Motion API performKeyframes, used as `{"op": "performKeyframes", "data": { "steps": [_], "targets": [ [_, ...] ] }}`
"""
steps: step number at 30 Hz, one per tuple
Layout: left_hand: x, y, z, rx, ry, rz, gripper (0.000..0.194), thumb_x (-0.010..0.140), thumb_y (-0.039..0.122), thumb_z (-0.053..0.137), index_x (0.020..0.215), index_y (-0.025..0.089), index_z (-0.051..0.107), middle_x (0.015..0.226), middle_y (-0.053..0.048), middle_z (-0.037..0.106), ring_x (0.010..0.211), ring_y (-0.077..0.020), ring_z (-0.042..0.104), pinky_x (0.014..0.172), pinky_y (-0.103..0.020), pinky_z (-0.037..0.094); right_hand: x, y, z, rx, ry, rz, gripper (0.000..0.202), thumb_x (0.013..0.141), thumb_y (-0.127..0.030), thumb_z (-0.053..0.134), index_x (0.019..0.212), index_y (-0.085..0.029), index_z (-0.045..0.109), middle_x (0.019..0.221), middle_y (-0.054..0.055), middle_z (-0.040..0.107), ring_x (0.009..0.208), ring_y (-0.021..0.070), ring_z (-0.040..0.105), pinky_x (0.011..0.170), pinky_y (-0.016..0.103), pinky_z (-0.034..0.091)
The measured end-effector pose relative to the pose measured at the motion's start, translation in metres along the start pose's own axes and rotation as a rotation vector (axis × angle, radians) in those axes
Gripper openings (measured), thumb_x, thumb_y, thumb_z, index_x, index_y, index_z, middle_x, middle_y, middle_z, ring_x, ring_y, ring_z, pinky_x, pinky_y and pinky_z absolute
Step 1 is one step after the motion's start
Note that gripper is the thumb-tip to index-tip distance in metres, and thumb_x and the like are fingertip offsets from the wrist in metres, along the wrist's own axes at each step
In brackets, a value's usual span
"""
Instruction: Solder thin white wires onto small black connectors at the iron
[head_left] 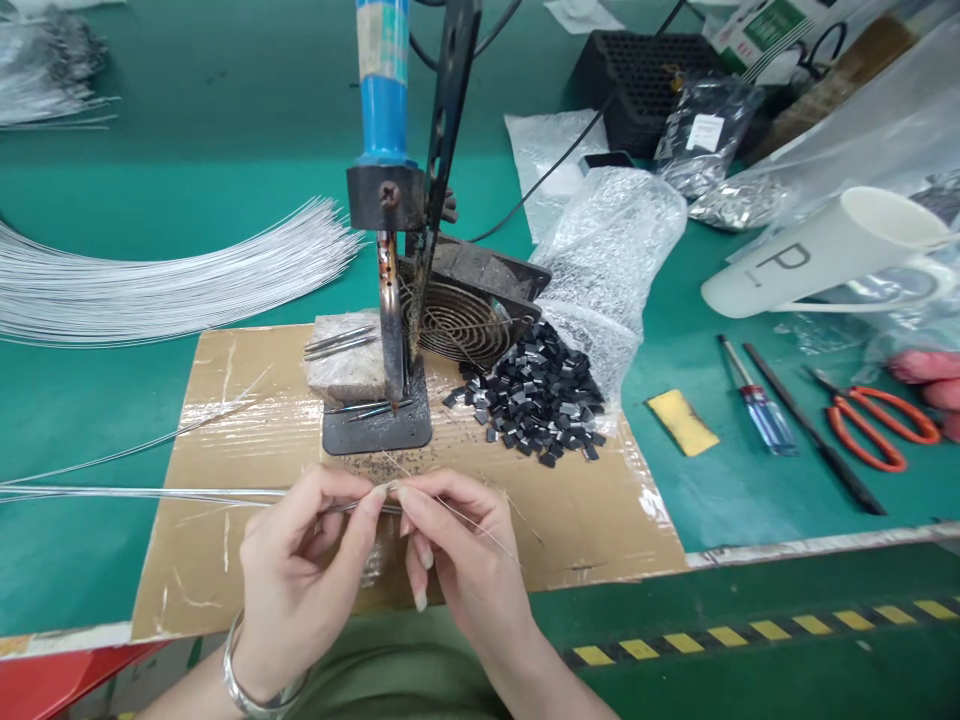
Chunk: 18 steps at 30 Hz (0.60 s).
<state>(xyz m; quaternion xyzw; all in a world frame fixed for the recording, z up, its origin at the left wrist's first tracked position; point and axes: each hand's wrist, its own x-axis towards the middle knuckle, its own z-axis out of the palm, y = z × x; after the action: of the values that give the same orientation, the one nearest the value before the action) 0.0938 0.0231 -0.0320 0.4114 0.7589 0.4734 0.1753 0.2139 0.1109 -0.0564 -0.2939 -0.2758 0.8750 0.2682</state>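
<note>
My left hand point(300, 570) pinches several thin silvery wires point(195, 493), which run out to the left across the cardboard. My right hand point(472, 545) is closed with thumb and forefinger together, meeting the left fingertips at the wire ends; what lies exactly between them is too small to see. A fine thread-like wire point(480, 525) crosses the right fingers. Just beyond both hands, a blue-handled soldering iron point(384, 120) is clamped upright, its tip over a small black plate point(375, 432). Thin metal rods point(341, 342) lie on a pale block point(345, 372) beside it.
A pile of small black pieces point(536, 395) lies by bubble wrap point(607, 240) and a fan point(465, 320). Bundled white wires point(172, 285) lie left. Right are a yellow sponge point(682, 422), screwdriver point(765, 410), dark rod point(817, 430), orange-handled scissors point(885, 425) and tipped mug point(810, 255).
</note>
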Motion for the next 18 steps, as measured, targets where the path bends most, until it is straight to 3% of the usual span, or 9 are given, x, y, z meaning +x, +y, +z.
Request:
{"op": "performKeyframes", "data": {
  "steps": [18],
  "targets": [
    [0.002, 0.009, 0.005, -0.089, 0.080, -0.019, 0.009, 0.091, 0.016, 0.071, 0.085, 0.022, 0.070, 0.066, 0.003, 0.071, 0.051, -0.0089, 0.062, 0.043, -0.013, 0.043, -0.002, 0.009, 0.013, 0.103, 0.081, -0.052, 0.017, 0.084, -0.036, 0.089, 0.080, -0.020, 0.084, 0.054, -0.005, 0.061, 0.032, 0.0046, 0.052, 0.032, 0.012, 0.044]
  ]
}}
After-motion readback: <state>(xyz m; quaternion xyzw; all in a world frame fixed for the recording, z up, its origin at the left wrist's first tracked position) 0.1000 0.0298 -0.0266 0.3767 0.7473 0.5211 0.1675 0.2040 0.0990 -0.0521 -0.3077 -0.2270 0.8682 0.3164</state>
